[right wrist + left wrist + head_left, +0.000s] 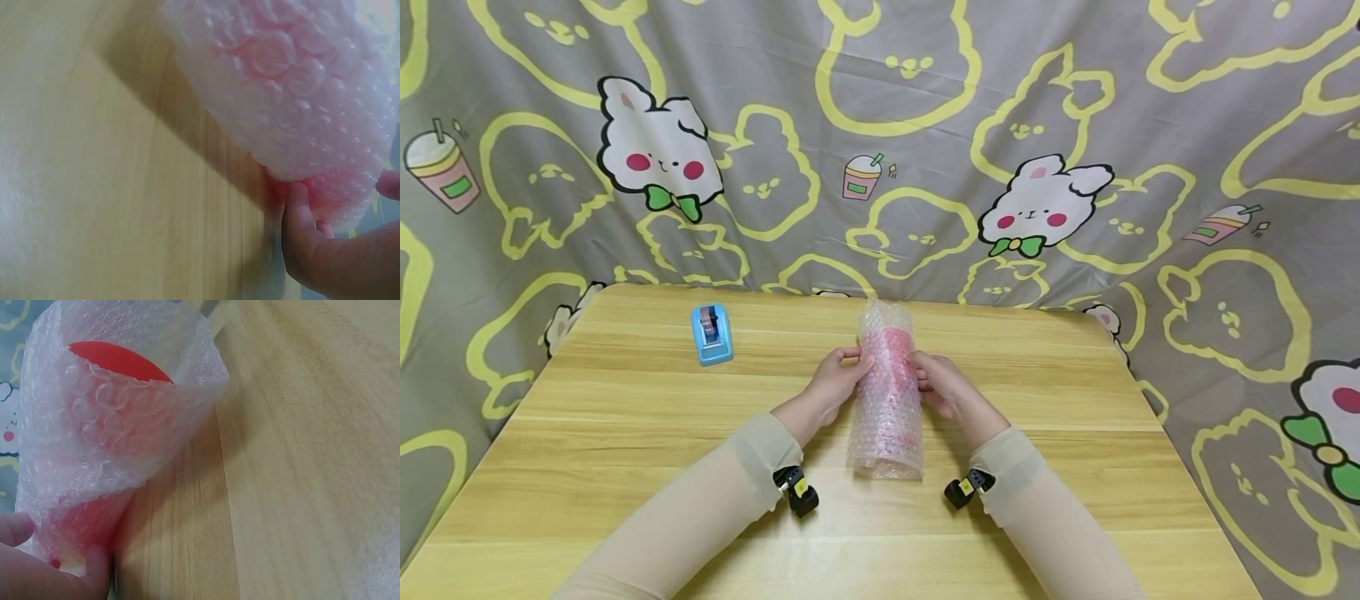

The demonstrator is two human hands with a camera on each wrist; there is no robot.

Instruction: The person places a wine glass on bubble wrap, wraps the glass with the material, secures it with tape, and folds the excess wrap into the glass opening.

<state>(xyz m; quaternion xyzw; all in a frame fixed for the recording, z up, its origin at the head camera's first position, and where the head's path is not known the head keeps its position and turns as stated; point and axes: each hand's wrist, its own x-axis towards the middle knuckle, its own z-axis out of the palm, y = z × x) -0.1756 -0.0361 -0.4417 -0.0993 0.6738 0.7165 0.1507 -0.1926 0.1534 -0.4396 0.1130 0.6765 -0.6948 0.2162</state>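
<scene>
A roll of clear bubble wrap (889,425) lies lengthwise at the middle of the table, wound around a red object. The red object (122,361) shows a smooth curved edge inside the open end of the wrap in the left wrist view; its kind is hidden. On the left side of the roll, my left hand (835,382) grips it between thumb and fingers. My right hand (946,385) holds the opposite side, its thumb on top. Through the right wrist view, the right fingers (300,206) touch the lower side of the bubble wrap (281,106).
A blue tape dispenser (712,333) with a roll of tape stands on the wooden table (640,417) at the far left. Behind the table and along its sides hangs a grey patterned curtain (910,208). Each wrist wears a small black camera.
</scene>
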